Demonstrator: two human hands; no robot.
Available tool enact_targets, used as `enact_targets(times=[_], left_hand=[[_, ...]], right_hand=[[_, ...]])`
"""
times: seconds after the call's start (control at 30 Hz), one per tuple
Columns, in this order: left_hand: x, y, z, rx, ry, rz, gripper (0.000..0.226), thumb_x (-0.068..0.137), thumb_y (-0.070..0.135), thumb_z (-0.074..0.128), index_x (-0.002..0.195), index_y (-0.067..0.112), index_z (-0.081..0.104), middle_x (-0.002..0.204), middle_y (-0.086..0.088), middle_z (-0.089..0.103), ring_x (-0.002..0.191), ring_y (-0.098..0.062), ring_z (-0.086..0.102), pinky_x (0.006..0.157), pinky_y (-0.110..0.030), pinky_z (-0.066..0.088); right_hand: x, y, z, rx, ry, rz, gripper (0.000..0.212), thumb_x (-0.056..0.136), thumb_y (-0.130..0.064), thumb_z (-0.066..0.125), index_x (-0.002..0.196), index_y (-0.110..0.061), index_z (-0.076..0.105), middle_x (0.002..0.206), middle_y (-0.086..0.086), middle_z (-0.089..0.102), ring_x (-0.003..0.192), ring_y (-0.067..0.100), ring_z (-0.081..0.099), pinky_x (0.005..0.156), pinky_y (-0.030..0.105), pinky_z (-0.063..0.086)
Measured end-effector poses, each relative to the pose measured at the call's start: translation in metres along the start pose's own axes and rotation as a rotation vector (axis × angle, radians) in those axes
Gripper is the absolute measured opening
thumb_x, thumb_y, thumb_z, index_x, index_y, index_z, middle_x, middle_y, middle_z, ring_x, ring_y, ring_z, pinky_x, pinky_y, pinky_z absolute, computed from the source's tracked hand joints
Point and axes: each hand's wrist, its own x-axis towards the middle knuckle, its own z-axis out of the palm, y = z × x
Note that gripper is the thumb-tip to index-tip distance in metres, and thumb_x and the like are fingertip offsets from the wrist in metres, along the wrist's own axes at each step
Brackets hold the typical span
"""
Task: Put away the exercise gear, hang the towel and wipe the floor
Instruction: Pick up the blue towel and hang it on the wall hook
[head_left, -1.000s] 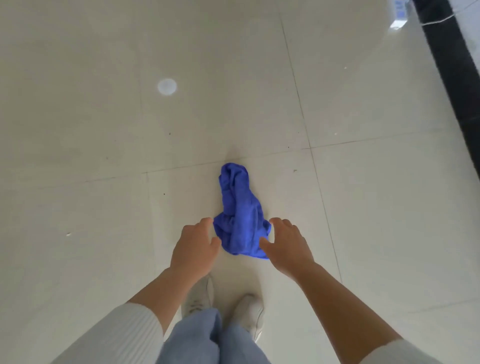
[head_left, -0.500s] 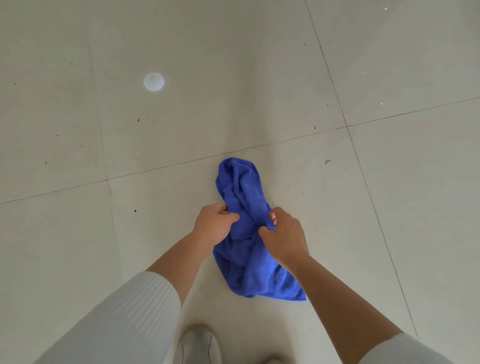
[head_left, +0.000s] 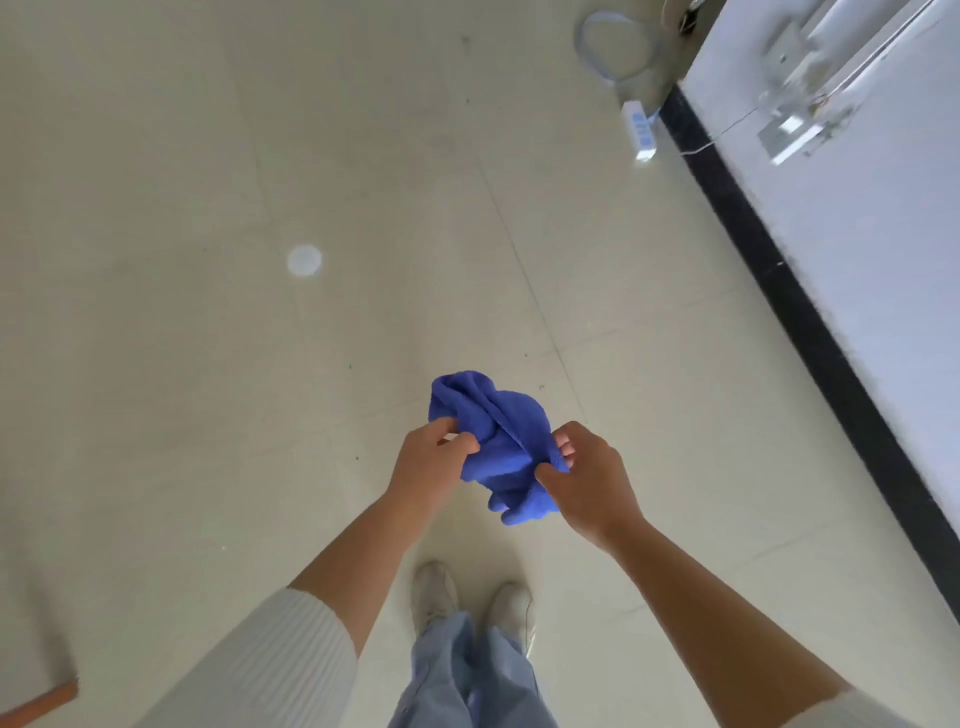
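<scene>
A crumpled blue towel (head_left: 493, 436) hangs in the air in front of me, above the pale tiled floor (head_left: 208, 364). My left hand (head_left: 428, 462) pinches its left side and my right hand (head_left: 589, 478) pinches its right side. The cloth bunches between the two hands, with a fold sticking up behind them and a corner drooping below. Both forearms are bare, with white sleeves pushed up.
A white wall with a black skirting board (head_left: 810, 332) runs along the right. A white power strip (head_left: 641, 130) and a coiled cable (head_left: 613, 47) lie by it at the top. My shoes (head_left: 472, 603) stand below the towel. An orange edge (head_left: 41, 701) shows bottom left.
Both hands closed on the towel where it lay on the floor and lifted it clear. The view rose, bringing the wall and my shoes into sight.
</scene>
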Motion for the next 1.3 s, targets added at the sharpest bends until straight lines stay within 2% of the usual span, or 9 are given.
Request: enact_targets(times=[0.17,0.37,0.53,0.77,0.87,0.97,1.07,1.2,1.3], left_hand=[[-0.134,0.093,-0.020,0.015,-0.054,0.121,0.028,0.065,0.026,0.053,0.086,0.011,0.064,0.076,-0.005,0.056,0.075,-0.019,0.053,0.087,-0.052,0.051],[-0.222,0.183,-0.020,0.012,-0.185,0.271,0.049,0.059,0.024,0.055,0.101,-0.001,0.061,0.085,-0.004,0.055,0.081,-0.020,0.054,0.081,-0.036,0.048],[-0.277,0.258,-0.009,0.078,-0.318,0.477,0.050,0.060,0.021,0.053,0.104,0.000,0.062,0.086,-0.004,0.055,0.081,-0.020,0.053,0.079,-0.034,0.047],[-0.362,0.329,0.023,0.242,-0.477,0.773,0.030,0.058,0.022,0.052,0.082,0.009,0.064,0.076,-0.006,0.057,0.074,-0.023,0.055,0.075,-0.040,0.050],[-0.397,0.345,0.047,0.300,-0.544,0.856,0.023,0.062,0.016,0.052,0.079,0.016,0.066,0.076,-0.003,0.062,0.075,-0.022,0.059,0.076,-0.040,0.051],[-0.432,0.351,0.080,0.355,-0.617,0.938,0.029,0.074,0.002,0.049,0.094,0.013,0.067,0.084,-0.002,0.066,0.083,-0.021,0.061,0.084,-0.040,0.052],[-0.474,0.341,0.119,0.447,-0.727,0.956,0.029,0.078,-0.002,0.048,0.097,0.012,0.066,0.087,-0.002,0.065,0.084,-0.021,0.060,0.087,-0.040,0.052],[-0.531,0.306,0.182,0.614,-1.001,0.859,0.031,0.073,0.018,0.061,0.104,0.019,0.065,0.094,-0.003,0.068,0.086,-0.022,0.064,0.083,-0.040,0.053],[-0.582,0.258,0.241,0.776,-1.142,0.757,0.036,0.086,0.034,0.059,0.120,0.024,0.059,0.110,-0.009,0.069,0.083,-0.026,0.069,0.078,-0.037,0.056]], right_hand=[[-0.110,-0.086,-0.092,0.034,0.045,-0.039,0.013,0.078,-0.007,0.059,0.089,-0.013,0.058,0.083,0.000,0.061,0.074,0.020,0.056,0.060,0.027,0.043],[-0.199,-0.139,-0.170,0.009,0.149,-0.115,0.015,0.070,-0.013,0.068,0.084,-0.018,0.064,0.090,0.001,0.068,0.088,0.022,0.064,0.078,0.037,0.052],[-0.266,-0.172,-0.229,0.073,0.372,-0.155,0.017,0.067,-0.008,0.071,0.084,-0.011,0.067,0.087,0.007,0.069,0.086,0.026,0.065,0.073,0.034,0.050],[-0.375,-0.187,-0.291,0.146,0.711,-0.174,0.014,0.069,-0.004,0.067,0.081,-0.012,0.066,0.081,0.005,0.067,0.073,0.020,0.057,0.062,0.026,0.043],[-0.429,-0.173,-0.318,0.176,0.895,-0.150,0.025,0.072,-0.003,0.061,0.095,-0.014,0.066,0.088,0.006,0.067,0.077,0.020,0.059,0.059,0.025,0.043],[-0.485,-0.150,-0.341,0.212,1.074,-0.093,0.037,0.076,0.000,0.051,0.107,-0.015,0.064,0.098,0.005,0.066,0.087,0.023,0.061,0.063,0.027,0.047],[-0.549,-0.120,-0.355,0.209,1.145,-0.043,0.038,0.075,0.003,0.043,0.099,-0.014,0.068,0.096,0.008,0.069,0.090,0.025,0.062,0.076,0.036,0.053],[-0.642,-0.077,-0.363,0.200,1.220,-0.054,0.040,0.074,0.009,0.041,0.092,-0.013,0.069,0.086,0.002,0.068,0.081,0.017,0.061,0.070,0.029,0.050],[-0.711,-0.037,-0.365,0.198,1.334,-0.076,0.044,0.073,0.013,0.040,0.086,-0.017,0.070,0.081,-0.002,0.068,0.078,0.014,0.061,0.066,0.023,0.049]])
